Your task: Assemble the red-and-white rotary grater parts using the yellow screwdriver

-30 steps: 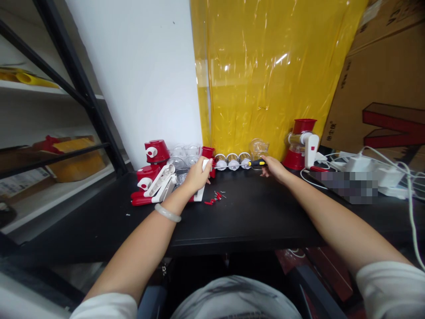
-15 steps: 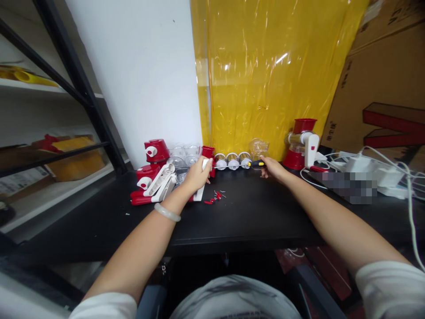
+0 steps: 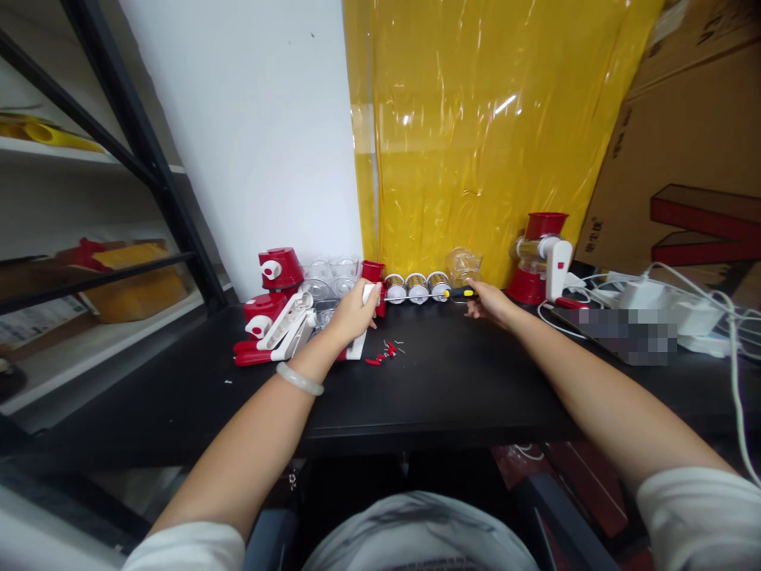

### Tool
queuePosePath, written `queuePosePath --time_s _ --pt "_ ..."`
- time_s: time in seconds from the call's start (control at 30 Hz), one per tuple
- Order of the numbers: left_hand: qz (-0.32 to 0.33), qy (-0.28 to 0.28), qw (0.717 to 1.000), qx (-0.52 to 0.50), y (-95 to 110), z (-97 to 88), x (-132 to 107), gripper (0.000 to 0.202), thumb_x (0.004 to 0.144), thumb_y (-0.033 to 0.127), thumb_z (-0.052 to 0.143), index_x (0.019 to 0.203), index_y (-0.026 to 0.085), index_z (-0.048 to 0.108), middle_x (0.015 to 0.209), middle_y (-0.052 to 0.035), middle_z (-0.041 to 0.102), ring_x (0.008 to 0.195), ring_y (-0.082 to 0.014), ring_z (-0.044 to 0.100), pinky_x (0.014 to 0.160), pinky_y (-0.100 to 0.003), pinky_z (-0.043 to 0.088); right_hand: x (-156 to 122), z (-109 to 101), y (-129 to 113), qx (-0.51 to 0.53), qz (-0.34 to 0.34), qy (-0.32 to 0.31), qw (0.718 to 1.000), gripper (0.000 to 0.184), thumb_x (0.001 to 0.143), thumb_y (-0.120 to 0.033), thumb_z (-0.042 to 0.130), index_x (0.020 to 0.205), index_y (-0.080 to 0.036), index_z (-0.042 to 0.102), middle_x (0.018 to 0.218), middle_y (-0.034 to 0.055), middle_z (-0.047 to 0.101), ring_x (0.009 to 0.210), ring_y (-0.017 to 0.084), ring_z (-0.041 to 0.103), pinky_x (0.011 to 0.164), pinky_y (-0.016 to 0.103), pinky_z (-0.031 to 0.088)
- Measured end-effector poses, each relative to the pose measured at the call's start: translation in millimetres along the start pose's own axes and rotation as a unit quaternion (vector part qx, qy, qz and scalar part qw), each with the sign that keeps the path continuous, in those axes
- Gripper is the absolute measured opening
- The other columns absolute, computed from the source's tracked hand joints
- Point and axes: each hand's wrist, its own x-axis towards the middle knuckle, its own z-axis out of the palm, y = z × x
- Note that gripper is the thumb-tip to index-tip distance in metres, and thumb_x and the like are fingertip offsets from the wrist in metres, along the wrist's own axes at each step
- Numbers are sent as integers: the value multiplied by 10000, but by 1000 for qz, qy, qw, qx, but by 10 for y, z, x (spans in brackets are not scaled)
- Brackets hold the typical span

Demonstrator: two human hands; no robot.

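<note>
My right hand [image 3: 488,303] is closed around the black and yellow handle of a screwdriver [image 3: 456,293]. The long metal shaft runs level to the left, and its tip meets the piece in my left hand [image 3: 352,313]. Those left fingers are wrapped round a white plastic part [image 3: 369,293], mostly hidden by the hand; red plastic shows just beside it, and whether it is joined I cannot tell. Small red pieces and screws [image 3: 388,351] lie on the black table [image 3: 440,388] below. Behind the shaft stand several metal grater drums [image 3: 417,289] with white rims.
Left of my hands are red housings [image 3: 279,270], white crank arms with red ends [image 3: 285,333] and clear cups [image 3: 318,277]. A red and white rotary grater [image 3: 540,258] stands at right, near a dark flat device [image 3: 618,333] and white cables [image 3: 734,365]. Clear plastic pieces [image 3: 464,266] sit behind my right hand.
Both hands keep nearly the same place, with the screwdriver still level between them. The view has shifted very slightly; nothing else visibly moved.
</note>
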Motion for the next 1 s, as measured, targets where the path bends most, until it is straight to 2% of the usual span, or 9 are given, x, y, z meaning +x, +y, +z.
queuePosePath --time_s 0.2,0.4,1.0 --pt "4 1 1000 2 7 1 -10 373 933 566 370 970 221 507 551 45 568 419 -164 593 481 -274 448 -61 32 -74 47 32 12 998 214 973 -346 425 832 -202 497 392 -42 519 277 95 421 536 278 534" --pt "2 -1 1000 11 10 -6 -9 375 935 569 362 969 222 501 552 45 565 425 -163 595 496 -276 456 -74 39 -89 63 36 17 997 229 952 -373 472 803 -200 494 377 -49 487 273 85 394 528 270 531" --pt "5 1 1000 8 45 -4 -32 353 937 550 370 967 223 500 554 50 561 421 -150 591 496 -268 460 -62 51 -88 32 41 32 998 219 971 -338 418 800 -208 462 367 -51 476 279 96 403 518 280 535"
